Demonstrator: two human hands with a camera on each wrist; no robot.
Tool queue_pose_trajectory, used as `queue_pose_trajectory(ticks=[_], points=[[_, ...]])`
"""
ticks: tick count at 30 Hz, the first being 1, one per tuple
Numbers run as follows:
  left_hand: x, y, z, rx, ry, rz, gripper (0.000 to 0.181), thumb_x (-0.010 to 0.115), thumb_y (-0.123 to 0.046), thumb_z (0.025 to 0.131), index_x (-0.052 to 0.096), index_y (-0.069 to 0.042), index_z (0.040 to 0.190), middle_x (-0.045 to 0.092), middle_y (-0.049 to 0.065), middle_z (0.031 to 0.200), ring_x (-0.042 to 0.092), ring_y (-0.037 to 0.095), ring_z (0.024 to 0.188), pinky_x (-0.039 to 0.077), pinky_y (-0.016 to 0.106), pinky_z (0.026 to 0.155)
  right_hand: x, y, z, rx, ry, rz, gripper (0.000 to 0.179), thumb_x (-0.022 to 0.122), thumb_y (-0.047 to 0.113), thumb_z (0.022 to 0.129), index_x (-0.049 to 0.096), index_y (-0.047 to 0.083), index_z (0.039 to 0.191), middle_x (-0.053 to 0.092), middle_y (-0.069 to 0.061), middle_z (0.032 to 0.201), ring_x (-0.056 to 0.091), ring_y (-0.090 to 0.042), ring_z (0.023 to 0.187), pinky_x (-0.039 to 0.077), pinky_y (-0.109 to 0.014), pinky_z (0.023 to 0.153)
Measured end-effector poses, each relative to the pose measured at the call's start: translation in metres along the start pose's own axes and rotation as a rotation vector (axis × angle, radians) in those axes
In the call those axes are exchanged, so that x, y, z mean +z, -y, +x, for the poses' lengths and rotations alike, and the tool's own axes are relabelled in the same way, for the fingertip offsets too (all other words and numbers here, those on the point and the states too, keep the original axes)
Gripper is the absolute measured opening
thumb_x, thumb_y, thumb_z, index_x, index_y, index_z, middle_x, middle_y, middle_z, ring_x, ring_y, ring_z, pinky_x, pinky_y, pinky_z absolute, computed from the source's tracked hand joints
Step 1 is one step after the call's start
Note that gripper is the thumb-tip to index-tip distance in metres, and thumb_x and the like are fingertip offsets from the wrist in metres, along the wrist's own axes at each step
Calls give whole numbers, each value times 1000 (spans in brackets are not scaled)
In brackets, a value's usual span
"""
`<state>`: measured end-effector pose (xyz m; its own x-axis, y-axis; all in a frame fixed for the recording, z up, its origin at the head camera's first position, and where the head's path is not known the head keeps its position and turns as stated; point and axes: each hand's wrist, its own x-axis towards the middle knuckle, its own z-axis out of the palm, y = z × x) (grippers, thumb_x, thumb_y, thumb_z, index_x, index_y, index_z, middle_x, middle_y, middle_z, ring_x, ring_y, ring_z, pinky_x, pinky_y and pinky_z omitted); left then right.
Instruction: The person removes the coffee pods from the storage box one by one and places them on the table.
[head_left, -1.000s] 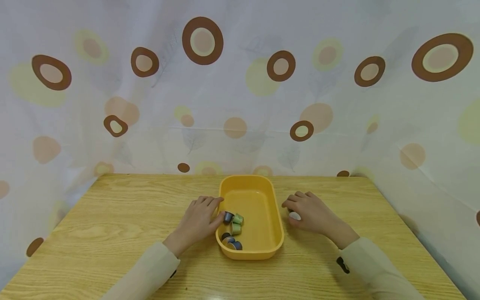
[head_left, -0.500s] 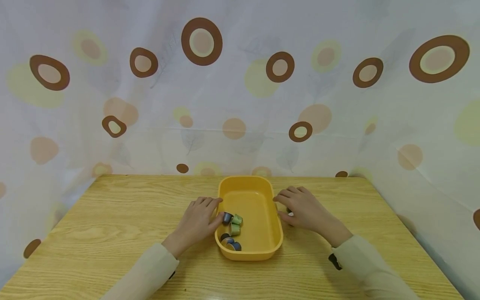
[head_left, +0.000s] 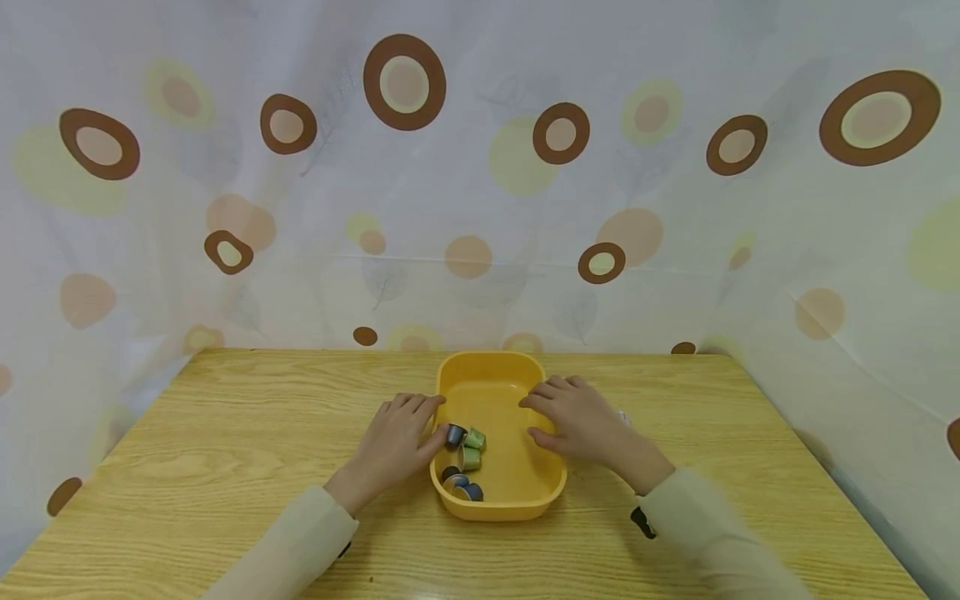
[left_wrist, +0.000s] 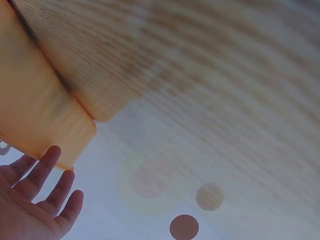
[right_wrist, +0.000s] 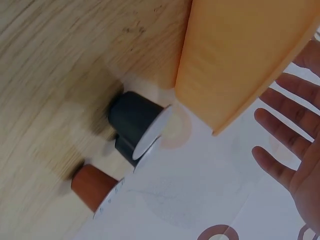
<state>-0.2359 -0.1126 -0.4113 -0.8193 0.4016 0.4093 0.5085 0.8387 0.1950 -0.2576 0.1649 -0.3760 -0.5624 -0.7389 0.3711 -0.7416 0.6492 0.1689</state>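
Observation:
A yellow plastic tray [head_left: 498, 511] stands between my hands, with several coffee capsules along its left side. Among these are a grey-blue capsule [head_left: 454, 435], a green capsule [head_left: 470, 458] and a blue capsule [head_left: 475, 491]. My left hand [head_left: 393, 446] rests at the tray's left rim, fingers spread and thumb beside the grey-blue capsule. Over the right rim reaches my right hand [head_left: 583, 423], fingers apart and holding nothing, tips above the inside. Outside that rim, the right wrist view has a black capsule [right_wrist: 131, 116], a second black capsule [right_wrist: 125, 148] partly behind it, and a brown-orange capsule [right_wrist: 92, 186].
The wooden table [head_left: 285, 417] extends to both sides of the tray. A patterned curtain [head_left: 480, 192] hangs behind it and along the sides. In the head view my right hand hides most of the capsules outside the tray; a pale edge shows beside it.
My right hand has moved left, from beside the capsules on the table to over the tray's right rim. My left hand has stayed at the left rim. The capsules in the tray look unmoved.

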Motion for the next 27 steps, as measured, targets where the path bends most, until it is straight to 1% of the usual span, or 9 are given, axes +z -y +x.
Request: queue_pose_trajectory(ticks=[7, 14, 23, 27], points=[[1, 0, 0, -4, 6, 5, 40, 47, -36, 92, 55, -13, 124, 62, 3, 113, 53, 25, 108, 43, 44, 90, 10, 7, 7, 6, 58, 38, 31, 63, 33, 83, 64, 18, 110, 63, 3, 104, 56, -17, 98, 46, -40, 85], [1, 0, 0, -14, 20, 0, 41, 45, -37, 93, 55, -13, 125, 62, 4, 115, 53, 26, 109, 43, 44, 90, 21, 12, 14, -7, 78, 60, 31, 62, 32, 83, 64, 18, 110, 63, 3, 104, 56, -17, 97, 46, -39, 83], [1, 1, 0, -17, 23, 14, 40, 44, -37, 93, 55, -14, 125, 62, 2, 115, 53, 24, 109, 43, 43, 91, 27, 20, 22, -45, 89, 35, 30, 62, 35, 83, 63, 19, 109, 63, 4, 103, 56, -16, 98, 47, -38, 83], [1, 1, 0, -17, 22, 18, 40, 44, -37, 93, 55, -15, 124, 62, 2, 115, 53, 24, 109, 43, 43, 91, 30, 23, 25, -46, 106, 36, 30, 62, 35, 84, 63, 19, 109, 63, 4, 103, 56, -16, 96, 47, -37, 82]])
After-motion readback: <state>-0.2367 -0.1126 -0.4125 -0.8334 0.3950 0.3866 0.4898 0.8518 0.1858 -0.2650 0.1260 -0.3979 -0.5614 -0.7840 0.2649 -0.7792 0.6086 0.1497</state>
